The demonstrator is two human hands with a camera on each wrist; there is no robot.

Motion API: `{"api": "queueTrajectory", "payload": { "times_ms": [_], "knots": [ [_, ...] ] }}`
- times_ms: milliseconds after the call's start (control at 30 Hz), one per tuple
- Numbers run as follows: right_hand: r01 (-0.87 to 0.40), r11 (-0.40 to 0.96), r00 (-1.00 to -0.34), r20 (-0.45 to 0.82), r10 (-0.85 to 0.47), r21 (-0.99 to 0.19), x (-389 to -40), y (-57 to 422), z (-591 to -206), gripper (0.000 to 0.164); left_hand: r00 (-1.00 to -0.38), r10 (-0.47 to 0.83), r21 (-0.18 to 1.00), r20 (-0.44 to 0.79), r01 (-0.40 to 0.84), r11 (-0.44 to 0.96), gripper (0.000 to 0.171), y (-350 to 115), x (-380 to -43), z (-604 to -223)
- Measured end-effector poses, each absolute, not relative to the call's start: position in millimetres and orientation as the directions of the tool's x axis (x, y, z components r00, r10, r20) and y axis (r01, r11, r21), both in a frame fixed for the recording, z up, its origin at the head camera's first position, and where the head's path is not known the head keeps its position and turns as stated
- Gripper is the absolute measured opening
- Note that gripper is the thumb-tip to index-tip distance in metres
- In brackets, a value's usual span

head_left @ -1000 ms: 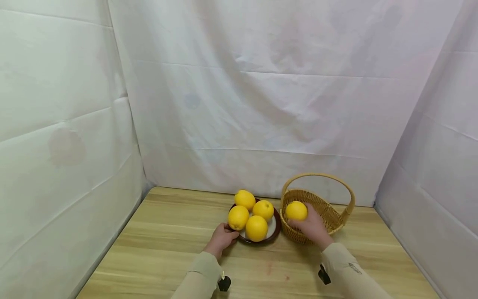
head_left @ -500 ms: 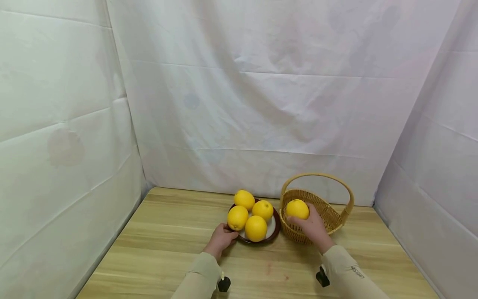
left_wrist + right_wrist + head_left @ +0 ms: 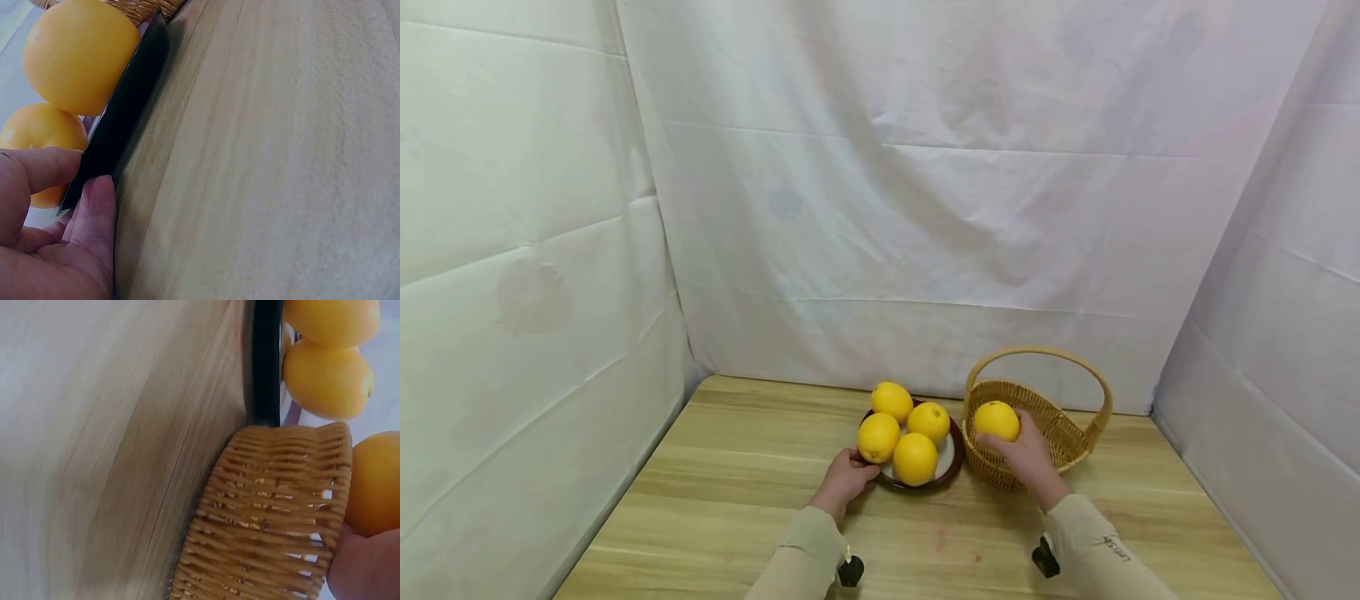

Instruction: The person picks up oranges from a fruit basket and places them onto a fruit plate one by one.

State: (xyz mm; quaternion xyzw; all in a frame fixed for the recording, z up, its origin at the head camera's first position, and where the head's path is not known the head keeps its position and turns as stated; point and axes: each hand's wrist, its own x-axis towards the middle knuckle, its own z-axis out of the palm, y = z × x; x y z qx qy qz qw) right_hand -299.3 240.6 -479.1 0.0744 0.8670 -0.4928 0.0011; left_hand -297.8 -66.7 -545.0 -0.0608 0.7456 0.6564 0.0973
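My left hand (image 3: 844,479) pinches the near left rim of a dark-edged plate (image 3: 957,458) with a pale middle. In the left wrist view, thumb and fingers (image 3: 97,206) lie on opposite sides of that rim. Several oranges (image 3: 915,458) rest on the plate, close together. To the right, my right hand (image 3: 1030,454) holds another orange (image 3: 997,422) at the near left part of a wicker basket (image 3: 1060,433). From the right wrist view, this orange (image 3: 378,487) shows beyond the basket's woven wall (image 3: 269,512), with part of a finger against it; the other fingers are hidden.
The basket's arched handle (image 3: 1037,350) rises above its opening. Plate and basket stand side by side near the back edge of the wooden table (image 3: 737,467). White cloth (image 3: 880,208) hangs behind and on both sides.
Almost nothing differs. The right hand and its orange have shifted very slightly at the basket; the left hand, plate and its oranges stay where they were.
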Motion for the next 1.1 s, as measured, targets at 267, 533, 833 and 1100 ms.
{"api": "queueTrajectory", "payload": {
  "times_ms": [267,533,833,1100],
  "knots": [
    [0.135,0.458,-0.990,-0.095,0.109,-0.879,-300.0,227.5,-480.2,0.101,-0.976,0.042,0.970,-0.213,-0.206,0.132,0.039,-67.4,-297.8,-546.3],
    [0.111,0.438,-0.993,-0.079,0.089,-0.892,-300.3,210.6,-478.6,0.095,-0.977,0.039,0.971,-0.212,-0.206,0.124,0.039,-67.2,-297.5,-544.5],
    [0.094,0.438,-0.995,-0.071,0.069,-0.894,-299.5,194.4,-475.7,0.093,-0.978,0.046,0.972,-0.205,-0.197,0.127,0.039,-67.1,-298.6,-545.8],
    [0.069,0.418,-0.997,-0.052,0.054,-0.906,-302.2,182.0,-472.8,0.091,-0.978,0.044,0.972,-0.205,-0.199,0.123,0.038,-67.0,-298.2,-545.4]
  ]
}}
